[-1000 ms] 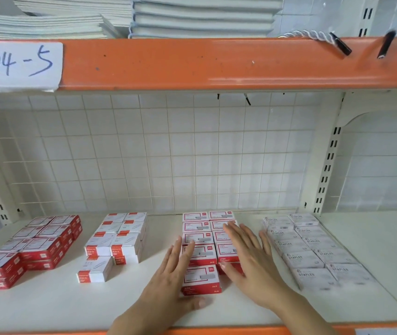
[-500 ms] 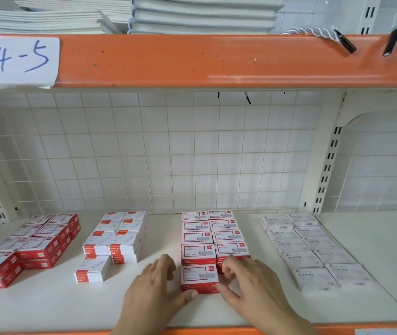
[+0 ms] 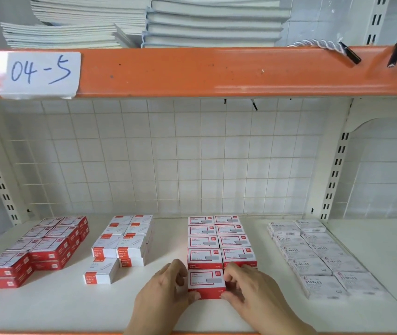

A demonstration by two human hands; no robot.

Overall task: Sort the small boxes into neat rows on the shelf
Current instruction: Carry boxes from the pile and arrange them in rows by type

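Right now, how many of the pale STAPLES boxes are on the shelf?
10 STAPLES boxes at the right of the shelf, in two columns front to back: five left, five right. Any underneath would be hidden.

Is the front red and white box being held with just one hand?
No, both the left hand and the right hand grip the front red and white box, one on each side.

Bare shelf [image 3: 373,250] lies right of the staples boxes [image 3: 313,257], and a lane runs between them and the red-white rows [image 3: 221,240]. A narrower lane separates those rows from the clip boxes [image 3: 125,240]. The orange beam [image 3: 216,71] caps headroom
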